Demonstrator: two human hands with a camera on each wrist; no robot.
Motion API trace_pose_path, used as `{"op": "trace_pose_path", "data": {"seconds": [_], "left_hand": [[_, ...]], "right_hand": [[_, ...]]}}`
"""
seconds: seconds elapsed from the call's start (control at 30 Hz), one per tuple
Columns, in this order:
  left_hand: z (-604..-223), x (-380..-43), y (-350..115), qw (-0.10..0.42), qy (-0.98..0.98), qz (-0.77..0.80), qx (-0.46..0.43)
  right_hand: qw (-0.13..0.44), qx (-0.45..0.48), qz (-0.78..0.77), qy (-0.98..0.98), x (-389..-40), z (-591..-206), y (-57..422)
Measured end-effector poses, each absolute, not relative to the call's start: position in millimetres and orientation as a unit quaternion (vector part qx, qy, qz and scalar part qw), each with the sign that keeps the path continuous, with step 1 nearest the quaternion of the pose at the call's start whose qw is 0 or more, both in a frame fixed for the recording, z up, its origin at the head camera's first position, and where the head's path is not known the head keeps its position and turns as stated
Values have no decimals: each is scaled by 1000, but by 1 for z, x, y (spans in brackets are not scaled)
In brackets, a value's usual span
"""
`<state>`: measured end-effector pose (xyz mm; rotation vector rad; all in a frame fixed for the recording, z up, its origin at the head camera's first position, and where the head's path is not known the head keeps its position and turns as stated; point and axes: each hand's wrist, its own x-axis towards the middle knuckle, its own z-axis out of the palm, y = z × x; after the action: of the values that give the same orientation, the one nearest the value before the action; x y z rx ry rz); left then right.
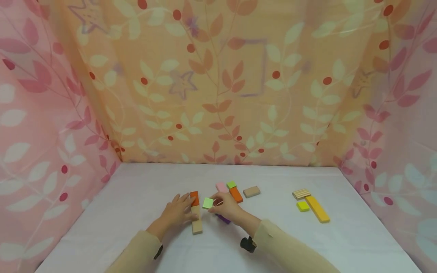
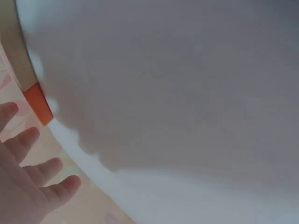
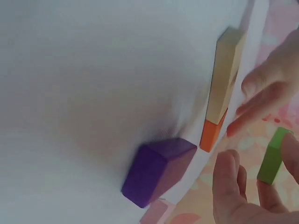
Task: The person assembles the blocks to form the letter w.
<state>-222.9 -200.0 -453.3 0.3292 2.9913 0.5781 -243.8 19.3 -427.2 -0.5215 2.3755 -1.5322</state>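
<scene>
In the head view my right hand (image 1: 231, 209) pinches a light green square block (image 1: 208, 203) between thumb and fingers, above the table. The right wrist view shows that green block (image 3: 272, 158) edge-on. My left hand (image 1: 175, 213) is beside a straight row made of an orange block (image 1: 194, 195) at the far end and two plain wooden blocks (image 1: 197, 227). Its fingers reach over the orange block's side and its thumb lies across the wood. A purple block (image 3: 156, 172) stands under my right hand, mostly covered in the head view.
Beyond my right hand lie a pink block (image 1: 220, 186), a small green block (image 1: 231, 184), an orange block (image 1: 236, 195) and a wooden block (image 1: 251, 192). Farther right are a striped block (image 1: 301, 194), a yellow square block (image 1: 302, 206) and a long yellow block (image 1: 318, 209).
</scene>
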Motion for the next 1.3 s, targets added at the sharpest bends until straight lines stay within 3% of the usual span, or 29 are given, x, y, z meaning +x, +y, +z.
{"op": "trace_pose_path", "data": {"seconds": [0.4,0.93,1.3], "left_hand": [[-458,-236,-192,50,983,151,94],[-451,-235,-190,57,980,163,95],[-450,-238,-187,72,978,166,103]], "right_hand": [[233,-184,-526,797,-208,-444,39],[278,-191,-427,839,-206,-448,34],[264,-153,-414,858,-203,-447,25]]}}
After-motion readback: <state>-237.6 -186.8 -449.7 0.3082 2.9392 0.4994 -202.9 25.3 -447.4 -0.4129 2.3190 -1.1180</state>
